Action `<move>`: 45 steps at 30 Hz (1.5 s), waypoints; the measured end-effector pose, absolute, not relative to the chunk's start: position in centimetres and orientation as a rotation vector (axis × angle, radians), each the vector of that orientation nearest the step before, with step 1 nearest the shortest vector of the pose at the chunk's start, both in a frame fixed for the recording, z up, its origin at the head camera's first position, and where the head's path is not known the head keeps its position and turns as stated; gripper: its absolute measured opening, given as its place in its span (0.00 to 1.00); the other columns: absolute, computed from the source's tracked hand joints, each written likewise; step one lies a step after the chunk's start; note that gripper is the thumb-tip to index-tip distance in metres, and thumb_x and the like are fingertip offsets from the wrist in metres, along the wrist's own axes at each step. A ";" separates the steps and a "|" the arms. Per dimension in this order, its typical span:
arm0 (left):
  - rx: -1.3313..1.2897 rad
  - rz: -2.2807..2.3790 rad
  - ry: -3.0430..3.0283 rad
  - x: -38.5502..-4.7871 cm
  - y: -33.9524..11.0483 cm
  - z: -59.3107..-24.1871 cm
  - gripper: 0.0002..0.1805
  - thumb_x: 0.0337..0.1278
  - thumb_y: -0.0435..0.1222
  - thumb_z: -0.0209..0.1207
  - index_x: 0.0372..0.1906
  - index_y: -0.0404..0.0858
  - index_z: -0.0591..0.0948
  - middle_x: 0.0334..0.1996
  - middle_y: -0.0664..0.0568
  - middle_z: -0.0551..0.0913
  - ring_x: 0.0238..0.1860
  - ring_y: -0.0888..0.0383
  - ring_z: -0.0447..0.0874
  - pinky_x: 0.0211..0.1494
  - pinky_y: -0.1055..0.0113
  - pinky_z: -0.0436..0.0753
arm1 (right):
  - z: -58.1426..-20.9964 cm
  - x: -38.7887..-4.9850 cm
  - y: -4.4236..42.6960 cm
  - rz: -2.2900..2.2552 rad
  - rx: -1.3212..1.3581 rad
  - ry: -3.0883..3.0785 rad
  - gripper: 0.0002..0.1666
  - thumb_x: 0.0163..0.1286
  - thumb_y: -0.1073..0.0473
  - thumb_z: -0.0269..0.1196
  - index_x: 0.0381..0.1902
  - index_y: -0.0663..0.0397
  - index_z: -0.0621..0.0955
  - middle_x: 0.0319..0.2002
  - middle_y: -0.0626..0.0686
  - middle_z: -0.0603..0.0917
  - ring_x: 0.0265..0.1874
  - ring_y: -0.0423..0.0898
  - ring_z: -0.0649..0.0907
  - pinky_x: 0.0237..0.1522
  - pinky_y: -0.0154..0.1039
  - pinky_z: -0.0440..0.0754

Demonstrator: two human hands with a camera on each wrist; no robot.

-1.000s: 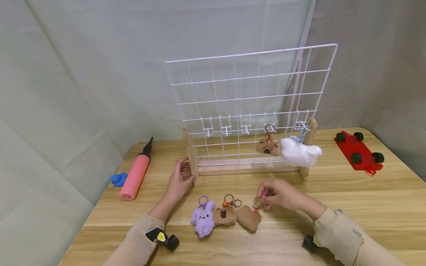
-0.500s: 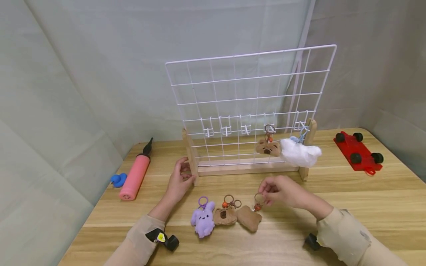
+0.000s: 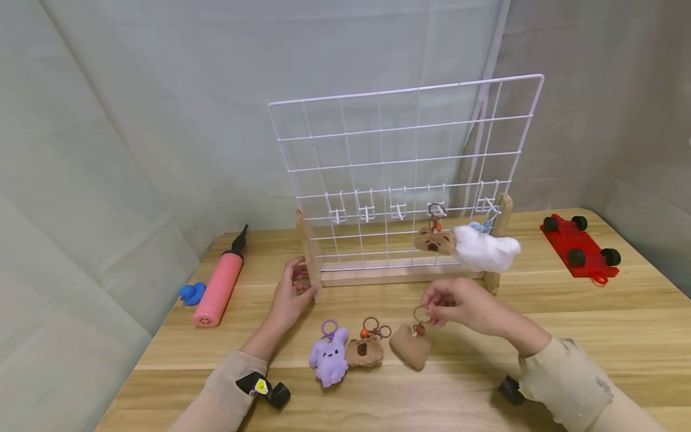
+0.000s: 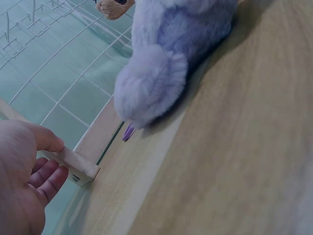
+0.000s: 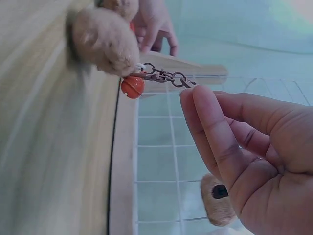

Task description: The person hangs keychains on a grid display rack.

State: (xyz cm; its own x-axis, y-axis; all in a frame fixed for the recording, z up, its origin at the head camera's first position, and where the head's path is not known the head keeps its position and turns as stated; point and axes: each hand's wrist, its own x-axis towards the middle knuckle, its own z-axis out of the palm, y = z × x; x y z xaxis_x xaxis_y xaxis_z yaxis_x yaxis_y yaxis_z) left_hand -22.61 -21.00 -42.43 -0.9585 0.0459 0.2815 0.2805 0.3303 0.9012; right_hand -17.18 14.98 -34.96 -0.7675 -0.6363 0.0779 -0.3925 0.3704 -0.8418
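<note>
My right hand pinches the ring of a brown plush keychain; in the right wrist view its chain and orange bell hang from my fingertips. My left hand grips the left wooden foot of a white wire grid rack, thumb in front, as the left wrist view also shows. On the table, between the hands, lie a purple plush keychain and a brown bear keychain. Another brown bear and a white plush hang from hooks at the rack's right.
A pink pump with a black nozzle and a blue duck lie at the left of the wooden table. At the far right sits a red toy car with black wheels. Several white hooks line the rack.
My right hand has lifted the brown keychain's ring up and slightly right, towards the rack, and its plush has shifted and tilted away from the neighbouring bear. My left hand stays at the rack's foot.
</note>
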 end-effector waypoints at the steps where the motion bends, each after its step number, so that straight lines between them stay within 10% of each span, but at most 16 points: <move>1: -0.297 -1.679 -2.390 -22.6 -21.0 -42.4 0.38 0.49 0.16 0.57 0.67 0.32 0.59 0.56 0.31 0.71 0.54 0.39 0.74 0.46 0.81 0.78 | -34.8 -17.2 15.0 -1.346 -0.920 2.384 0.07 0.66 0.70 0.59 0.40 0.71 0.78 0.31 0.58 0.84 0.27 0.38 0.84 0.33 0.41 0.87; 45: -0.313 -1.644 -2.393 -22.5 -20.9 -42.4 0.38 0.49 0.16 0.57 0.67 0.31 0.59 0.55 0.31 0.71 0.53 0.40 0.74 0.45 0.80 0.78 | -26.1 -19.0 13.1 -1.219 -0.936 2.819 0.04 0.65 0.69 0.61 0.38 0.61 0.80 0.32 0.54 0.85 0.30 0.42 0.84 0.33 0.32 0.85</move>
State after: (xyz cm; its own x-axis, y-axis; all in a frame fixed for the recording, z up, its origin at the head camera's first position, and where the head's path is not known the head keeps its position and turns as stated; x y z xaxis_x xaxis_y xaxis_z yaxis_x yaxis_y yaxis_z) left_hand -22.53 -20.90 -42.38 -0.9529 0.0501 0.2992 0.2972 0.3508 0.8880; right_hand -19.03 13.11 -26.06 -0.8277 -0.4853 0.2818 -0.5377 0.5424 -0.6455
